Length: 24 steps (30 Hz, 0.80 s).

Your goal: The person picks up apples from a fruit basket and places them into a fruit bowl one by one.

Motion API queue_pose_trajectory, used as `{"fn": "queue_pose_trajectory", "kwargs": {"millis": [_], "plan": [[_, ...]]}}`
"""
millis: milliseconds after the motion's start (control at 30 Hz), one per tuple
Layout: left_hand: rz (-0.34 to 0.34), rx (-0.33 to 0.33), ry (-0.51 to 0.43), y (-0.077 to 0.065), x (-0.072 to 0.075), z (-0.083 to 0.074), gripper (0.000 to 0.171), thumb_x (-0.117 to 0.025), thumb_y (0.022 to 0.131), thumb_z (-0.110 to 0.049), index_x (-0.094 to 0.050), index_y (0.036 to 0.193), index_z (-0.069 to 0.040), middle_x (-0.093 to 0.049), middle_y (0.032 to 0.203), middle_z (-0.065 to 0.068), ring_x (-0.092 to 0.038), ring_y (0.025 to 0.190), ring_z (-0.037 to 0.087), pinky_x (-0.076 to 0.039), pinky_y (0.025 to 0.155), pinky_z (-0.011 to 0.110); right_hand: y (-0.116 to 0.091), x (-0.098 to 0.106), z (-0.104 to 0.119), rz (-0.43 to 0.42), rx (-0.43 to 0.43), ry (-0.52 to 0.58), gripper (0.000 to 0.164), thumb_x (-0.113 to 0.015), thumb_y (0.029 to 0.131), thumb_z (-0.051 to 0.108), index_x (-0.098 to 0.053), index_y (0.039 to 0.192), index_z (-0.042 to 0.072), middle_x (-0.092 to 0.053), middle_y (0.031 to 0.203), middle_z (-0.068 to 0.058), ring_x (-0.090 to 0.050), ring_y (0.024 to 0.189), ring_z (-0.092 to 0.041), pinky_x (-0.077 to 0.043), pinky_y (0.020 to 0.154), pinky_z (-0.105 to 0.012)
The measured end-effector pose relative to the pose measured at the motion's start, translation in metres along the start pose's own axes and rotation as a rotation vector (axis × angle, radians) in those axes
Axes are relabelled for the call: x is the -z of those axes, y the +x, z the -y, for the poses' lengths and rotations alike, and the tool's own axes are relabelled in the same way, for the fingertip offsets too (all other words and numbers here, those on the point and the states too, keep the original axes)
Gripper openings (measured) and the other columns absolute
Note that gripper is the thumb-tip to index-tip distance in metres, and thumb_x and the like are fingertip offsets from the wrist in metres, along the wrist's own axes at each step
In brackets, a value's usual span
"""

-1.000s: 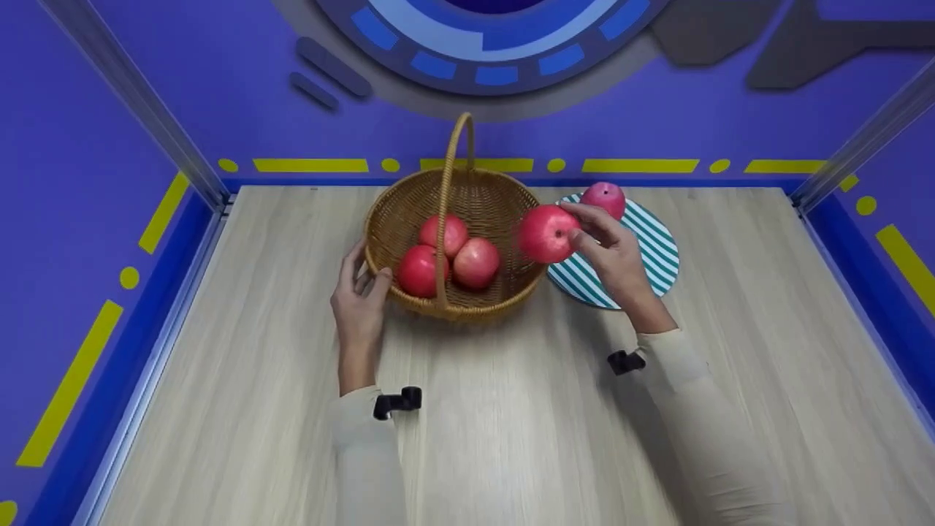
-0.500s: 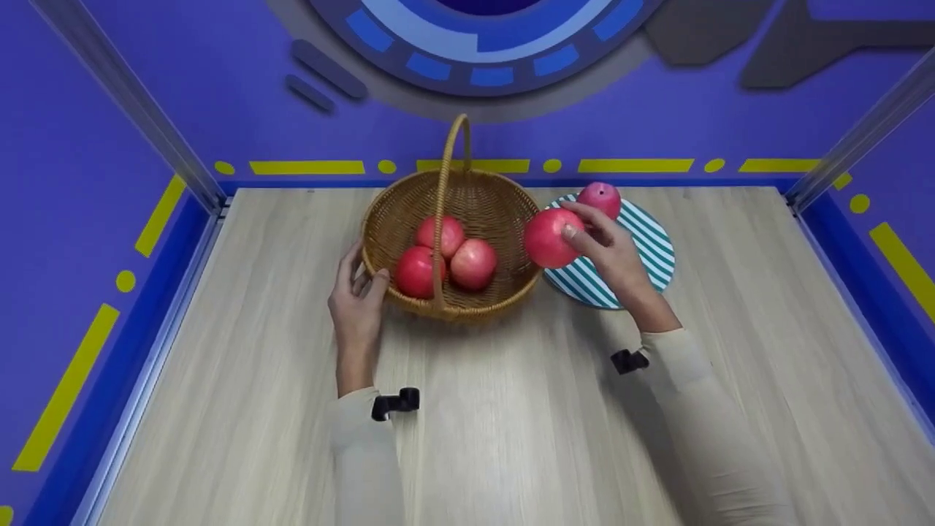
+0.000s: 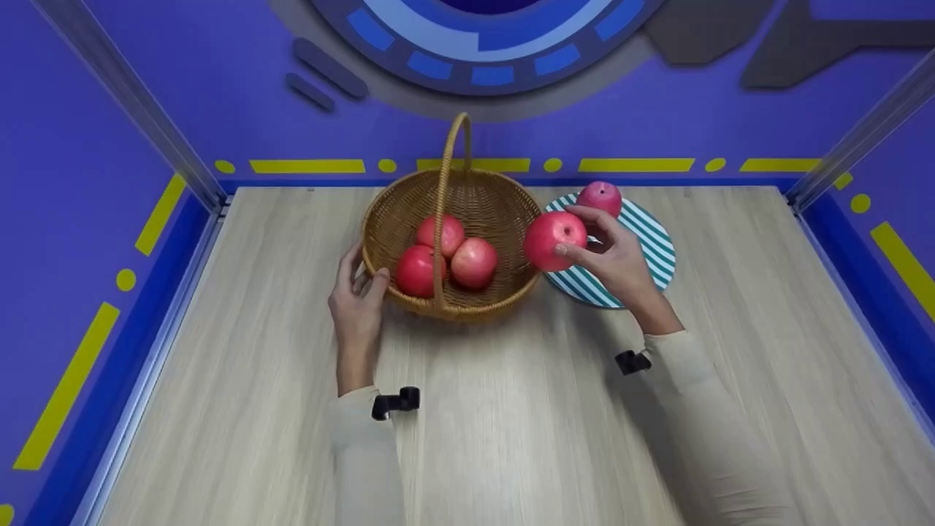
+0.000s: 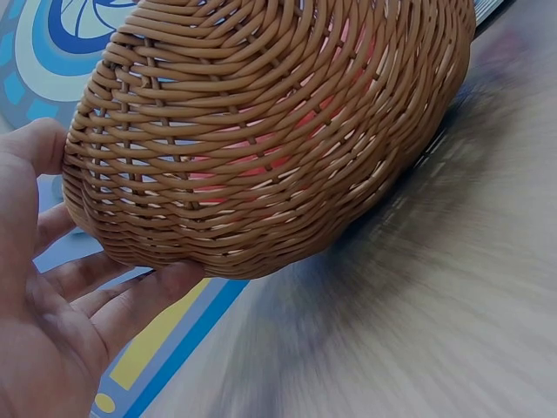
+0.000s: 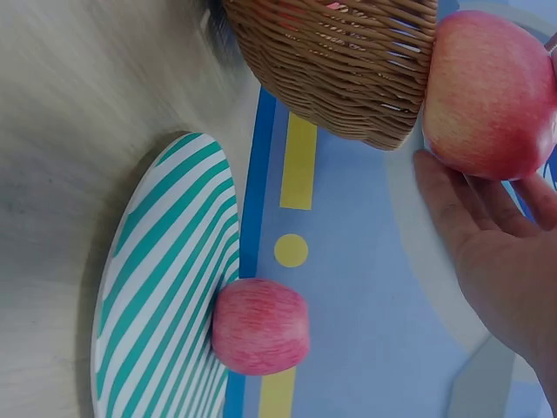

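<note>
A round wicker basket point(image 3: 497, 190) with a tall arched handle stands toward the back of the table. Inside it sit three red apples point(image 3: 474, 263), grouped at the near left. My left hand point(image 3: 358, 307) holds the basket's left side, thumb at the rim and fingers against the outer weave in the left wrist view. Just over the basket's right rim, my right hand point(image 3: 617, 256) grips another apple point(image 3: 548, 245) between thumb and fingers, its stem hollow showing. One more apple point(image 5: 261, 326) rests near the far edge of a green-and-white striped round board point(image 5: 165, 279).
The wooden table point(image 3: 467, 438) is walled by blue-purple panels point(image 3: 657, 124) at the back and both sides. The striped board lies right beside the basket, partly under my right hand in the head view. Black wrist cameras point(image 3: 397, 403) sit on both sleeves.
The apple in my right hand has turned and shifted slightly toward me and to the right; my thumb now lies lower on it. My left hand stays on the basket.
</note>
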<state>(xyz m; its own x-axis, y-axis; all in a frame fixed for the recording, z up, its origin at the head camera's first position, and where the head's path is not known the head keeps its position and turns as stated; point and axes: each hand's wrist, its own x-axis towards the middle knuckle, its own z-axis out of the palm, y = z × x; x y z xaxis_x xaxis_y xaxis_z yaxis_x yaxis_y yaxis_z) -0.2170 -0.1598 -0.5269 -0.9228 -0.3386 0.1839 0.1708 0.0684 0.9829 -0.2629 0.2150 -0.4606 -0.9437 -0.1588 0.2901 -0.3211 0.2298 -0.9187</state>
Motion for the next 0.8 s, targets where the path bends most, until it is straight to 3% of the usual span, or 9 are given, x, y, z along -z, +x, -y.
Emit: {"fn": "queue_pose_trajectory", "kwargs": {"millis": [433, 800], "plan": [[0.008, -0.007, -0.041, 0.001, 0.0, 0.0, 0.057, -0.07, 0.102, -0.015, -0.055, 0.156, -0.02, -0.051, 0.157, 0.009, -0.056, 0.137, 0.031, -0.053, 0.108, 0.043, 0.006, 0.014, -0.006, -0.141, 0.049, 0.012, 0.06, -0.084, 0.092, 0.008, -0.061, 0.148, 0.003, -0.064, 0.139, -0.009, -0.064, 0.119, -0.023, -0.058, 0.096, -0.027], [0.0, -0.004, -0.017, 0.0, 0.0, 0.0, 0.058, -0.069, 0.101, -0.015, -0.054, 0.156, -0.021, -0.052, 0.157, 0.008, -0.057, 0.137, 0.032, -0.056, 0.103, 0.042, 0.02, 0.028, -0.014, -0.244, 0.006, -0.03, 0.061, -0.084, 0.094, 0.018, -0.06, 0.148, 0.004, -0.062, 0.141, -0.011, -0.064, 0.121, -0.024, -0.057, 0.1, -0.03]]}}
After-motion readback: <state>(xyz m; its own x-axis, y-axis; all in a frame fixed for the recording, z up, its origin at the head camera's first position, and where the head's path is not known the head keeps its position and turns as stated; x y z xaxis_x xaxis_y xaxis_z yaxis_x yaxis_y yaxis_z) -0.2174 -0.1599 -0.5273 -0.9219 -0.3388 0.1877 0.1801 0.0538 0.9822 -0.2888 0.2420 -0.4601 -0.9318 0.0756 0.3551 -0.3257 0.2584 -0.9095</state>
